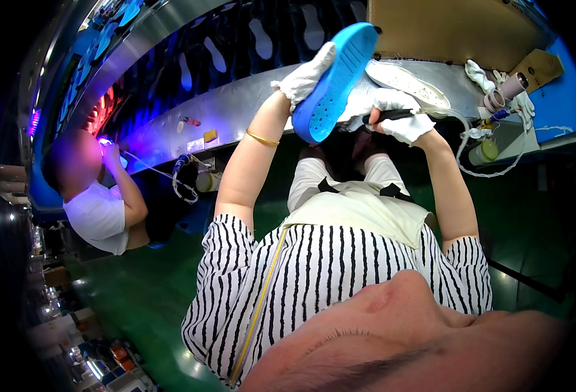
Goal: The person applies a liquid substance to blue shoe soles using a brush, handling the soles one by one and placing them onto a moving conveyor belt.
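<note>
In a white glove, my left hand (306,80) grips the edge of a blue shoe sole (340,81). The sole is raised and tilted above the metal bench, with small holes in its lower end. My right hand (411,125), in a white glove with bare fingertips, is closed around a slim black-handled tool (398,114). A pale cord (461,130) trails from that tool to the right. Just beyond the right hand lies a white shoe sole (411,85) with holes. The tool's tip is hard to make out against white cloth.
Behind the metal bench (236,95), dark racks carry several soles (260,39). A cardboard box (445,32) stands at the far right, near tape rolls (513,86) and loose gloves (479,75). At left sits a co-worker (98,209) beside a purple light.
</note>
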